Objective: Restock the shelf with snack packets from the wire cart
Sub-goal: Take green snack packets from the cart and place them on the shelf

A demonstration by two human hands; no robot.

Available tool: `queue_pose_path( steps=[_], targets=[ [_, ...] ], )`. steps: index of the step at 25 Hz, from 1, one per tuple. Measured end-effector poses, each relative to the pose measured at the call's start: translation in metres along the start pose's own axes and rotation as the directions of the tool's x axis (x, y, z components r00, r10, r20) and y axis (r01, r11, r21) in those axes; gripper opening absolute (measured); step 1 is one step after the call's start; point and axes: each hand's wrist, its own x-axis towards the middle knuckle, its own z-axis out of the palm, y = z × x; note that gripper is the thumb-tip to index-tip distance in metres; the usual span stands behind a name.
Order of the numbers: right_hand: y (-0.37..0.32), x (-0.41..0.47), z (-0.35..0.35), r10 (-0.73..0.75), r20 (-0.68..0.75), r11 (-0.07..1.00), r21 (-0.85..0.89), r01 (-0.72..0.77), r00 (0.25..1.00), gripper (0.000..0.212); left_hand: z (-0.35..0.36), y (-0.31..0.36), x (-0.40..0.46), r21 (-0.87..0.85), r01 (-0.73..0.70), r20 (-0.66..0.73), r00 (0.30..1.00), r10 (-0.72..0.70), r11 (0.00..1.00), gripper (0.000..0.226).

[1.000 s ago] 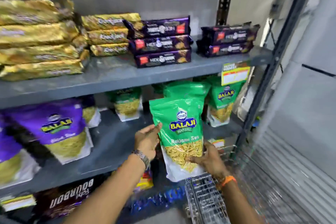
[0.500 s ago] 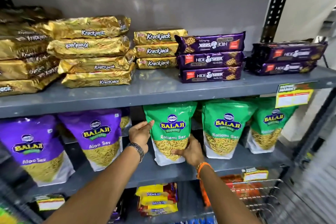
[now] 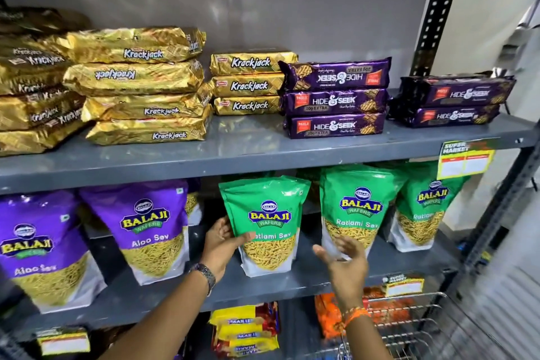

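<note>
In the head view we judge the step to be setting a green packet (image 3: 267, 223) in its place on the middle shelf (image 3: 306, 280), where it stands upright between the purple packet (image 3: 152, 231) on one side and two more green packets (image 3: 355, 207) on the other. Our left hand (image 3: 223, 242) touches its left edge, thumb across the front and fingers behind, a loose hold rather than a pinch. Our right hand (image 3: 343, 257) hangs just right of it, fingers spread and empty, blurred. The packet is glossy, with a clear window of yellow sev and a white base, its top leaning slightly left. Next, we think, calls for letting go and reaching down to the cart (image 3: 409, 327) at lower right for another.
</note>
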Motion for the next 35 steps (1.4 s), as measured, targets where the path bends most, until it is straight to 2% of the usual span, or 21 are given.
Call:
queue_pose_path(
  steps=[2, 4, 6, 8, 11, 15, 17, 23, 29, 31, 33, 35],
  targets=[
    [0.012, 0.013, -0.024, -0.033, -0.191, 0.997, -0.07, 0.02, 0.981, 0.08, 0.0, -0.024, -0.003, 0.103, 0.027, 0.047, 0.998, -0.032, 0.994, 0.066],
    [0.011, 0.033, -0.038, -0.032, -0.194, 0.978, -0.207, -0.009, 0.981, 0.105, 0.005, -0.041, -0.002, 0.199, 0.004, 0.055, 0.998, -0.015, 0.98, 0.085],
    [0.01, 0.059, -0.046, -0.033, -0.112, 0.965, -0.264, 0.003, 0.993, 0.117, 0.012, -0.06, 0.004, 0.26, -0.053, 0.052, 0.998, 0.041, 0.964, 0.096],
    [0.015, 0.084, -0.053, -0.015, 0.009, 0.972, -0.235, 0.016, 1.0, 0.114, 0.018, -0.071, 0.01, 0.263, -0.094, 0.014, 0.995, 0.094, 0.96, 0.095],
    [0.014, 0.104, -0.059, 0.033, 0.251, 0.979, -0.202, 0.019, 0.967, 0.097, 0.023, -0.07, 0.007, 0.252, -0.14, -0.007, 0.989, 0.146, 0.958, 0.088],
    [0.011, 0.119, -0.056, 0.082, 0.43, 0.988, -0.155, -0.015, 0.899, 0.116, 0.017, -0.066, 0.007, 0.261, -0.138, -0.008, 0.989, 0.145, 0.955, 0.093],
    [0.01, 0.121, -0.055, 0.118, 0.473, 0.985, -0.17, -0.041, 0.873, 0.116, 0.013, -0.065, 0.008, 0.275, -0.124, -0.023, 0.991, 0.135, 0.953, 0.096],
    [0.009, 0.117, -0.06, 0.146, 0.497, 0.978, -0.204, -0.048, 0.856, 0.097, 0.012, -0.061, 0.008, 0.3, -0.081, -0.056, 0.993, 0.102, 0.951, 0.102],
    [0.006, 0.122, -0.064, 0.167, 0.553, 0.979, -0.192, -0.071, 0.816, 0.089, 0.013, -0.064, 0.015, 0.308, -0.066, -0.048, 0.995, 0.084, 0.949, 0.101],
    [0.001, 0.116, -0.066, 0.181, 0.553, 0.977, -0.194, -0.085, 0.813, 0.097, 0.013, -0.064, 0.013, 0.32, -0.089, -0.037, 0.994, 0.107, 0.943, 0.1],
    [-0.011, 0.105, -0.065, 0.155, 0.509, 0.984, -0.153, -0.089, 0.846, 0.103, 0.009, -0.058, 0.007, 0.318, -0.1, -0.017, 0.994, 0.111, 0.943, 0.099],
    [-0.026, 0.083, -0.064, 0.055, 0.352, 0.997, -0.068, -0.033, 0.934, 0.095, -0.004, -0.046, -0.009, 0.274, -0.102, -0.017, 0.994, 0.111, 0.956, 0.091]
  ],
)
